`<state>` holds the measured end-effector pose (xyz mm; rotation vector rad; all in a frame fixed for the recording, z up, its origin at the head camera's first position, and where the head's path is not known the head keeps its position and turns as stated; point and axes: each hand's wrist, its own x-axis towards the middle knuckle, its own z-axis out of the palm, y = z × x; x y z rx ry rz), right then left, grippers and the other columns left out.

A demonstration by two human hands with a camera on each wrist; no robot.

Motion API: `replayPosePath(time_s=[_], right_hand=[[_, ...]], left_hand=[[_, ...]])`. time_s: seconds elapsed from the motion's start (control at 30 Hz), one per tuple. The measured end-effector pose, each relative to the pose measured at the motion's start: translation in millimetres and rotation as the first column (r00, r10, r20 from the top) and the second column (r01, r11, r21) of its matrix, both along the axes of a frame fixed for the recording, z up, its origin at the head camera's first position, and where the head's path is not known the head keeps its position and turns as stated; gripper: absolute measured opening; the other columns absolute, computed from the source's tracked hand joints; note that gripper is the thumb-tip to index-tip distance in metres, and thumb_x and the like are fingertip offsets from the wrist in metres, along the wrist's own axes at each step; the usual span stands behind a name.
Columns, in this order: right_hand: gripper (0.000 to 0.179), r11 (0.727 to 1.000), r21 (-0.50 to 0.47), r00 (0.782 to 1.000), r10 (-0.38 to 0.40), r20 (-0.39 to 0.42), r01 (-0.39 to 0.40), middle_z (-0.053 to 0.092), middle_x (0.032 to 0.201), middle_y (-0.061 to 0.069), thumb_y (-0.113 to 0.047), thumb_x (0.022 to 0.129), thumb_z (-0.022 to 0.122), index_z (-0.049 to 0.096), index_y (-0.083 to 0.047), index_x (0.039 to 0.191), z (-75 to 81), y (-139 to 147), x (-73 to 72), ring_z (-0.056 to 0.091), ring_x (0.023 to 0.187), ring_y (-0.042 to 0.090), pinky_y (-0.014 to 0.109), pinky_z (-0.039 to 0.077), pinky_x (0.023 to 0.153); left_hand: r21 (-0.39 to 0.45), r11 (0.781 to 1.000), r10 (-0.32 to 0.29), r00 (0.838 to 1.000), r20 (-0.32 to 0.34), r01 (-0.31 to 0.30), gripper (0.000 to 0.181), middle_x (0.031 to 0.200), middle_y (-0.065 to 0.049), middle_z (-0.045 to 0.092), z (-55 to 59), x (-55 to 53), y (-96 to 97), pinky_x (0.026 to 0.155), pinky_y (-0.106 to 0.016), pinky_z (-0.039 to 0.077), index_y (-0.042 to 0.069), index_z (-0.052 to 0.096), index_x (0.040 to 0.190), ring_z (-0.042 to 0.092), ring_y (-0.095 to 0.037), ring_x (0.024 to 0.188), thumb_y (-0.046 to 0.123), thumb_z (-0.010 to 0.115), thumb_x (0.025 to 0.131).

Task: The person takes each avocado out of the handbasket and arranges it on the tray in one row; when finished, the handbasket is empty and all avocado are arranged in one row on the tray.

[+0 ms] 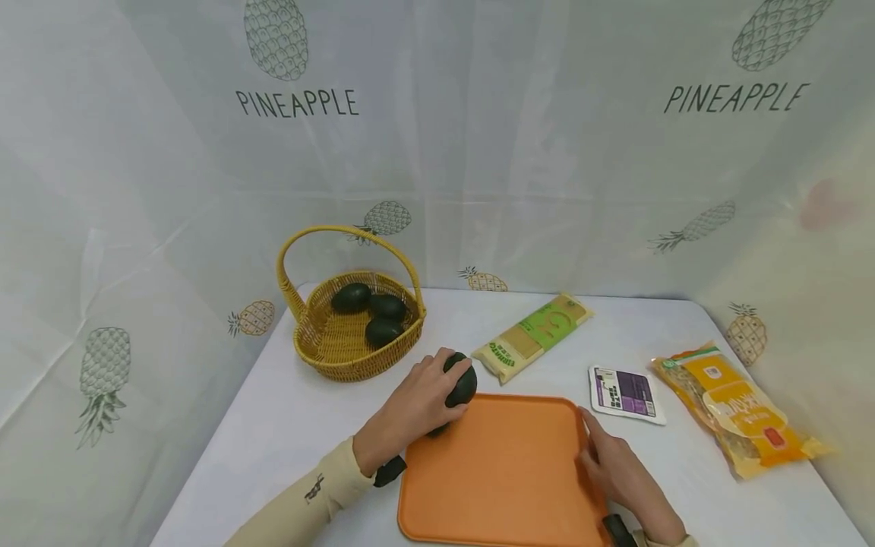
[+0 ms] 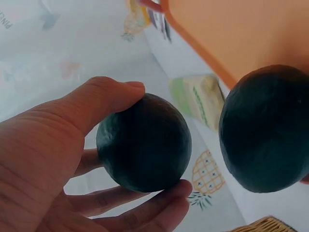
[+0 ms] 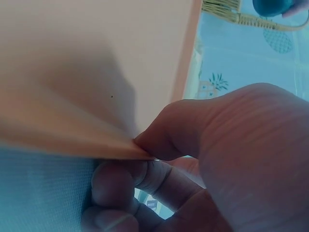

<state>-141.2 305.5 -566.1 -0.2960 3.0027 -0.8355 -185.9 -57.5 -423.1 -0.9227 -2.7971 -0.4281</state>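
Note:
My left hand (image 1: pixel 425 395) grips a dark green avocado (image 1: pixel 461 382) over the far left corner of an orange tray (image 1: pixel 506 471). The left wrist view shows the thumb and fingers curled round this avocado (image 2: pixel 145 142). Close beside it is a second avocado (image 2: pixel 265 128), mostly hidden under the hand in the head view. At the tray's right side, my right hand (image 1: pixel 618 471) pinches the rim between thumb and fingers, seen close up in the right wrist view. A yellow wicker basket (image 1: pixel 349 371) with a tall handle stands at the back left, holding three avocados (image 1: pixel 384 332).
Behind the tray lies a green and beige noodle packet (image 1: pixel 533 336). Right of it are a white and purple packet (image 1: pixel 625 393) and a yellow food bag (image 1: pixel 741 410). A pineapple-print curtain (image 1: pixel 478 152) encloses the white table (image 1: pixel 273 456) at the back and sides.

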Motion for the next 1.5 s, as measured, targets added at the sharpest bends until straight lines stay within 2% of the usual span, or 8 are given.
replayPosePath(time_s=[0.17,0.27,0.37,0.5,0.9,1.03,1.23,1.5], right_hand=[[0.069,0.999,0.029,0.996,0.017,-0.088,-0.015,0.041,0.066,-0.012,-0.003,0.094,0.064,0.037,0.006,0.157,-9.5,4,-3.8,0.037,0.055,-0.002,0.023,0.034,0.052],[0.068,1.0,0.02,0.999,0.008,-0.047,-0.007,0.042,0.067,-0.01,-0.005,0.095,0.063,0.037,0.005,0.158,0.7,0,-2.4,0.039,0.056,0.0,0.024,0.035,0.054],[0.067,1.0,0.027,1.0,-0.007,-0.011,0.007,0.042,0.067,-0.009,-0.007,0.097,0.062,0.036,0.006,0.158,9.2,-4,0.0,0.04,0.057,0.002,0.024,0.036,0.055],[0.068,0.999,0.039,1.0,-0.014,-0.015,0.015,0.042,0.066,-0.009,-0.008,0.097,0.062,0.036,0.005,0.158,4.9,-2,0.7,0.041,0.057,0.002,0.024,0.036,0.057],[0.068,1.0,0.017,1.0,0.003,-0.031,-0.003,0.042,0.067,-0.009,-0.008,0.097,0.062,0.036,0.006,0.158,1.6,0,0.3,0.043,0.059,0.004,0.025,0.036,0.057],[0.068,1.0,-0.007,0.999,0.011,-0.038,-0.012,0.042,0.068,-0.008,-0.009,0.097,0.061,0.037,0.006,0.158,3.5,-2,2.0,0.042,0.06,0.006,0.027,0.035,0.057],[0.07,0.999,0.043,1.0,-0.02,-0.004,0.02,0.041,0.066,-0.009,-0.008,0.096,0.062,0.036,0.004,0.16,-5.0,0,-2.0,0.042,0.058,0.005,0.025,0.036,0.058],[0.07,0.999,0.035,0.999,-0.009,-0.044,0.01,0.041,0.065,-0.011,-0.008,0.096,0.063,0.037,0.002,0.159,-11.0,5,-3.1,0.042,0.058,0.003,0.024,0.037,0.057]], left_hand=[[-0.054,0.999,0.003,1.0,-0.027,-0.005,0.062,0.138,-0.02,0.063,-1.8,2.2,2.8,0.095,-0.047,0.061,0.01,0.065,0.144,0.07,-0.033,0.105,0.035,0.086,0.092],[-0.145,0.989,-0.002,0.995,-0.104,-0.013,0.059,0.135,-0.02,0.064,-4.9,3.4,6.5,0.091,-0.045,0.062,0.011,0.066,0.141,0.07,-0.032,0.101,0.038,0.084,0.093],[-0.235,0.972,-0.022,0.978,-0.206,-0.028,0.054,0.129,-0.017,0.065,-10.0,4.7,11.5,0.085,-0.041,0.063,0.013,0.066,0.136,0.07,-0.029,0.096,0.041,0.082,0.093],[-0.302,0.953,-0.057,0.955,-0.291,-0.036,0.049,0.121,-0.014,0.066,-15.1,8.4,19.5,0.076,-0.035,0.062,0.014,0.067,0.131,0.068,-0.025,0.088,0.041,0.08,0.093],[-0.447,0.894,-0.167,0.909,-0.382,-0.024,0.037,0.109,-0.007,0.067,-28.5,10.8,31.5,0.066,-0.026,0.057,0.015,0.073,0.122,0.062,-0.017,0.072,0.043,0.076,0.097],[-0.48,0.876,-0.165,0.915,-0.368,-0.035,0.037,0.113,-0.007,0.069,-35.3,12.4,33.3,0.067,-0.024,0.057,0.016,0.073,0.123,0.062,-0.015,0.074,0.043,0.074,0.099],[-0.538,0.843,-0.155,0.947,-0.283,-0.023,0.042,0.119,-0.006,0.068,-43.7,16.7,34.8,0.071,-0.025,0.057,0.017,0.072,0.127,0.064,-0.016,0.082,0.046,0.077,0.097],[-0.523,0.852,-0.123,0.965,-0.232,-0.017,0.045,0.119,-0.004,0.067,-47.2,14.2,34.1,0.078,-0.028,0.057,0.019,0.071,0.127,0.061,-0.018,0.093,0.049,0.079,0.095]])
